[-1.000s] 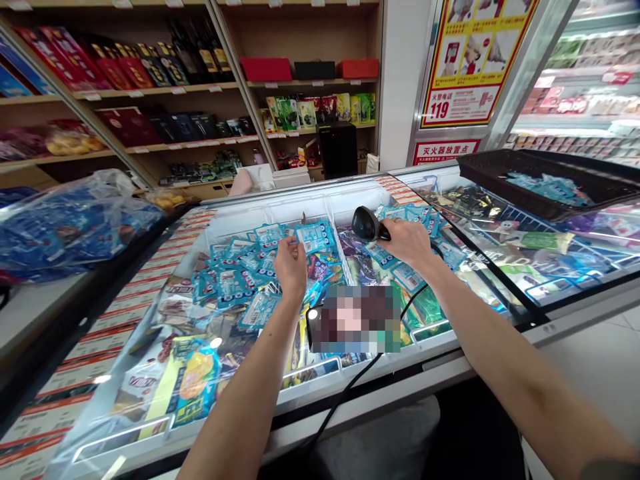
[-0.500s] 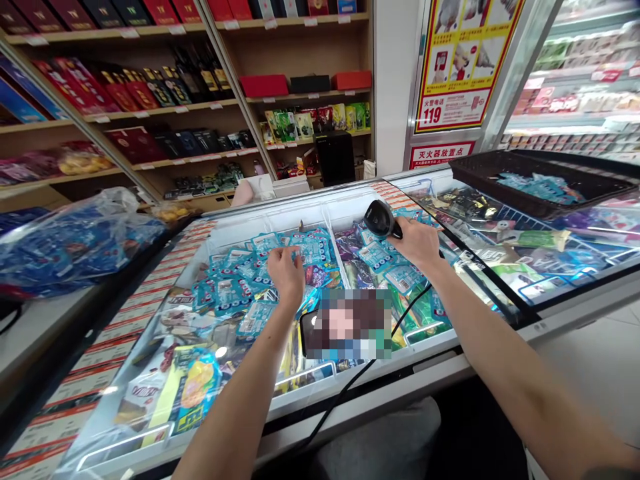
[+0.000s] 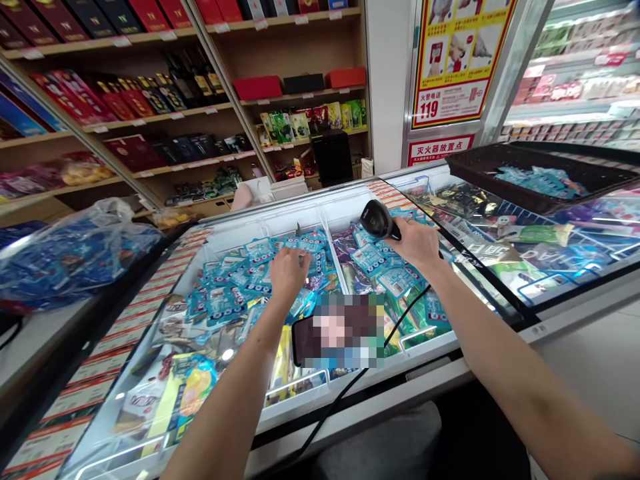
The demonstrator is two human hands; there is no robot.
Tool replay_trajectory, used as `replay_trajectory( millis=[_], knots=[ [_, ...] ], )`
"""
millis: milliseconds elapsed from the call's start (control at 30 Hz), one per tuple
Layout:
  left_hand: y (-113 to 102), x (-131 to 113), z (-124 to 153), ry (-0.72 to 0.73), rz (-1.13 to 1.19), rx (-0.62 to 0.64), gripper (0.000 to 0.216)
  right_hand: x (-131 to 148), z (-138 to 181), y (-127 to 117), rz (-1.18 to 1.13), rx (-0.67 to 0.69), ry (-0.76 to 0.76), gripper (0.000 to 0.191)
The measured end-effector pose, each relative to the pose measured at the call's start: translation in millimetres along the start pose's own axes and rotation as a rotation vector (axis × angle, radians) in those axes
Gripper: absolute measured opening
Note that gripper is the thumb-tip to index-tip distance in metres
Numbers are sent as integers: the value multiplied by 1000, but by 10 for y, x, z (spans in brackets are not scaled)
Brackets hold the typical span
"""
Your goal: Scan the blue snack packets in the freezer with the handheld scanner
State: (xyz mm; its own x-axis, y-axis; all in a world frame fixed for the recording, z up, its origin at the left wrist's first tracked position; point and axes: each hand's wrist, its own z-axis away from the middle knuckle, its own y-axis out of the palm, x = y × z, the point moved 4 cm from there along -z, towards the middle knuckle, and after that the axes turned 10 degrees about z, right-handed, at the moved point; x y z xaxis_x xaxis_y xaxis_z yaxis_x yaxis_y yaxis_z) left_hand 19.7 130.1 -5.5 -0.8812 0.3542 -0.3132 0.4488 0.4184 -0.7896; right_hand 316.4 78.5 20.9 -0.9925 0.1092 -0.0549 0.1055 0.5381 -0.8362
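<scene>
Barcode scanner (image 3: 376, 219): held over the open chest freezer (image 3: 450, 353), head pointing left; right hand (image 3: 417, 243) has its grip closed fully round the handle; a black cable (image 3: 350, 393) runs from below the scanner out over the freezer's front rim.

Left of the scanner, the left hand (image 3: 287, 273) lies palm down on a heap of blue packets (image 3: 235, 283), fingers curled onto them; whether its grip has hold of a packet cannot be told.

Freezer contents: blue packets fill the compartment left of the scanner, beyond a white divider (image 3: 333, 257); mixed purple, green and blue packs lie under the scanner.

Change: a second ago the left hand held one blue packet raised; it is now down on the heap; the scanner remains in the right hand.

Surroundings: a dark device (image 3: 297, 340), face blurred, lies just in front of the scanner, covering goods; right of the scanner a black tray (image 3: 480, 180) holds blue packets on the glass lid (image 3: 525, 247); far left of it, a clear bag (image 3: 75, 253) holds blue goods; shelves (image 3: 150, 120) stand behind.
</scene>
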Motion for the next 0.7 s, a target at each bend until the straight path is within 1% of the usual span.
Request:
replay_trajectory(
  millis=[133, 333, 533, 633, 700],
  knots=[
    [96, -200, -5, 65, 55, 55, 36, 66, 9, 2, -2, 17, -67, 32],
    [261, -478, -32, 116, 60, 139, 47, 62, 7, 31, 15, 29, -46, 34],
    [459, -784, -70, 169, 33, 307, 61, 78, 10, 2, 5, 5, -67, 33],
    [562, -844, -70, 160, 30, 340, 67, 86, 13, 4, 12, 20, -62, 33],
    [600, -824, -85, 143, 64, 344, 67, 100, 16, 7, 14, 28, -68, 33]
  ],
)
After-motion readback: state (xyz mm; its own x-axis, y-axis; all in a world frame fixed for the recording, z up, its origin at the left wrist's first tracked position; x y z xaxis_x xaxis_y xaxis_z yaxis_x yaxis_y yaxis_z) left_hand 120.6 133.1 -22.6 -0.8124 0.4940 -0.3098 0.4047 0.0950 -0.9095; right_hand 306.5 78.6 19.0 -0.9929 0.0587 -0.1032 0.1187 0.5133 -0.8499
